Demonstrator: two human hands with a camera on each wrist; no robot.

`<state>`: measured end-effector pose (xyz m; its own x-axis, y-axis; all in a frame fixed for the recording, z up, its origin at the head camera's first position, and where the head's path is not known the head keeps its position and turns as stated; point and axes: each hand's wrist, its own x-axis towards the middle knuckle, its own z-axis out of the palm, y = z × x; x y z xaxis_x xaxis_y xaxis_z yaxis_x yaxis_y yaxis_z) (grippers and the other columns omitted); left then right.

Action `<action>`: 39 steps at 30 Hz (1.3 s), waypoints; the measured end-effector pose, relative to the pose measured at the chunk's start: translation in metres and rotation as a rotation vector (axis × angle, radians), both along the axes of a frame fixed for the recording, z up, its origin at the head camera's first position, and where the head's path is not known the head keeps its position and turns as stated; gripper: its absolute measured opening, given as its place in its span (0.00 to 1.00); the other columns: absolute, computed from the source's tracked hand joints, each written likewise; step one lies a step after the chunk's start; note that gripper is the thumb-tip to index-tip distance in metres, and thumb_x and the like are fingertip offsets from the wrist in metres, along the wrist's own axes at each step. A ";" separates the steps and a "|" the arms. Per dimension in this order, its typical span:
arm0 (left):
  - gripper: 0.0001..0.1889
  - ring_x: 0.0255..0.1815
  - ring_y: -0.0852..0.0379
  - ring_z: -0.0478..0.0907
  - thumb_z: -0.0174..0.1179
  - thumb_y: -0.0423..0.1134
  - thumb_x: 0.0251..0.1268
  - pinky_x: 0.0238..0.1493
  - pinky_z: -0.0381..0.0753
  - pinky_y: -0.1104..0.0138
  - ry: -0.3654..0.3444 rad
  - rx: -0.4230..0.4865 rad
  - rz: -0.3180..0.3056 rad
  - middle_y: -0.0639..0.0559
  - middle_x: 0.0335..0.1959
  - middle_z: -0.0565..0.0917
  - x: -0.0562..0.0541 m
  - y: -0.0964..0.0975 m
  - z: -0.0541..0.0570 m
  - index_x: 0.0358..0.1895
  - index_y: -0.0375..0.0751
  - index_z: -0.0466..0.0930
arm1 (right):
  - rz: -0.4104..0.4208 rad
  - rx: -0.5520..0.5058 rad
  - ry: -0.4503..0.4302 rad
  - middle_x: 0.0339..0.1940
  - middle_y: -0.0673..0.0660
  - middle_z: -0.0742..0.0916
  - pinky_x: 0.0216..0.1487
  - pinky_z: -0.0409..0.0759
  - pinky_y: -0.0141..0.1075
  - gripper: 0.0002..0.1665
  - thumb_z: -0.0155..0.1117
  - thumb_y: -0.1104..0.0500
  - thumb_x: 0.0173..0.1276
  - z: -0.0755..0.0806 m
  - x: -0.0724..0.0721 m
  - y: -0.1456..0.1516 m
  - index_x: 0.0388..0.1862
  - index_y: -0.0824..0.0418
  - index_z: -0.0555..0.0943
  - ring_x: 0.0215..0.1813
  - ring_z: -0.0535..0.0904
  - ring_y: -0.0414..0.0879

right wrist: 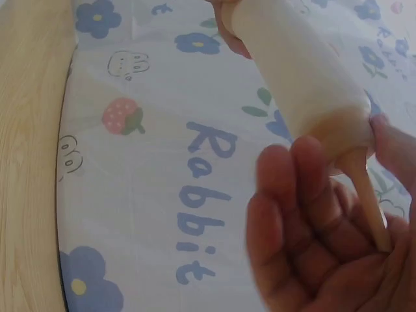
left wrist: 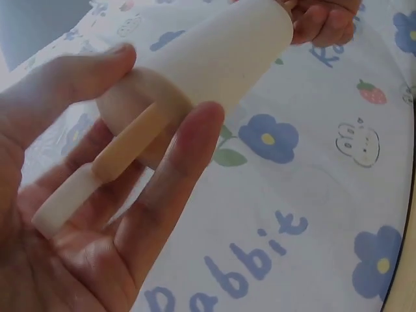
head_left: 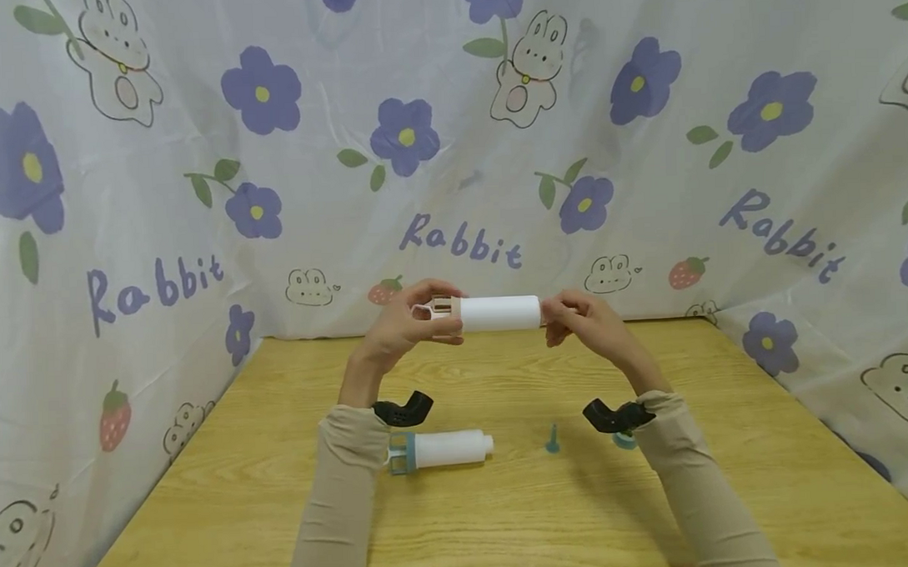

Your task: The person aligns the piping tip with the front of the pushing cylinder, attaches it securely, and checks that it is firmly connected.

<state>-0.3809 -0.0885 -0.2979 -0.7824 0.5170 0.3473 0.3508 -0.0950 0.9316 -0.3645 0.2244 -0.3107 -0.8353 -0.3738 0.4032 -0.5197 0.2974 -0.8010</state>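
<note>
Tube (head_left: pixel 500 313) spans both hands above the bench (head_left: pixel 229 500): left hand (head_left: pixel 397 325) pinches its collar (left wrist: pixel 127 101), right hand (head_left: pixel 586 319) its spouted cap (right wrist: pixel 338 129), seemingly fitting it; a steady twist seems needed.

Lower left of centre, we are wearing a creased beige left sleeve (head_left: pixel 343 500) and a black, bent wrist device (head_left: pixel 404 409); lower right, a matching right sleeve (head_left: pixel 709 491) and second device (head_left: pixel 615 416). Our left hand (head_left: pixel 404 324) and right hand (head_left: pixel 596 324) are showing bare.

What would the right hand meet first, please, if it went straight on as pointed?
Probably the held white tube, whose tan end the right hand touches; then the left hand, though depth is unclear.
</note>
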 end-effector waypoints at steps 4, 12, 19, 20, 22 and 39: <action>0.24 0.51 0.42 0.79 0.69 0.26 0.58 0.49 0.86 0.48 0.071 -0.042 -0.002 0.38 0.56 0.76 0.004 0.006 0.004 0.59 0.37 0.77 | -0.019 0.025 -0.104 0.24 0.55 0.86 0.32 0.85 0.37 0.28 0.49 0.46 0.81 0.003 0.000 0.007 0.39 0.70 0.83 0.27 0.84 0.50; 0.19 0.47 0.48 0.78 0.64 0.28 0.64 0.49 0.86 0.48 0.047 0.007 0.001 0.44 0.56 0.76 -0.005 -0.004 -0.005 0.58 0.41 0.77 | -0.070 0.017 -0.048 0.54 0.67 0.84 0.44 0.86 0.37 0.29 0.48 0.44 0.81 0.009 0.001 0.004 0.64 0.66 0.76 0.46 0.86 0.51; 0.15 0.51 0.49 0.76 0.63 0.32 0.67 0.47 0.87 0.56 -0.070 0.139 -0.047 0.48 0.53 0.75 -0.013 -0.012 -0.012 0.54 0.47 0.76 | 0.028 -0.012 0.151 0.64 0.64 0.78 0.56 0.82 0.31 0.28 0.65 0.63 0.70 0.006 0.005 -0.007 0.68 0.62 0.72 0.61 0.79 0.55; 0.15 0.51 0.49 0.75 0.64 0.33 0.67 0.47 0.87 0.56 -0.078 0.145 -0.052 0.48 0.53 0.75 -0.013 -0.012 -0.012 0.54 0.46 0.76 | 0.032 -0.024 0.155 0.63 0.63 0.78 0.56 0.83 0.32 0.27 0.66 0.63 0.69 0.005 0.005 -0.009 0.67 0.62 0.74 0.59 0.80 0.54; 0.16 0.51 0.48 0.75 0.67 0.35 0.65 0.47 0.87 0.56 -0.081 0.144 -0.060 0.47 0.53 0.75 -0.012 -0.012 -0.011 0.54 0.45 0.76 | 0.025 -0.046 0.135 0.58 0.60 0.81 0.54 0.84 0.34 0.24 0.67 0.62 0.69 0.004 0.005 -0.012 0.63 0.62 0.77 0.55 0.84 0.49; 0.21 0.52 0.46 0.73 0.63 0.31 0.67 0.52 0.85 0.49 -0.036 -0.004 -0.007 0.41 0.60 0.71 -0.007 -0.009 -0.006 0.62 0.39 0.73 | 0.010 -0.083 -0.058 0.44 0.55 0.87 0.48 0.86 0.43 0.22 0.61 0.52 0.75 -0.002 0.002 -0.007 0.60 0.64 0.78 0.42 0.86 0.46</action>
<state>-0.3877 -0.0972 -0.3039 -0.7909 0.5235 0.3168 0.3161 -0.0938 0.9441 -0.3629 0.2174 -0.3124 -0.8543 -0.3498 0.3844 -0.4746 0.2234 -0.8514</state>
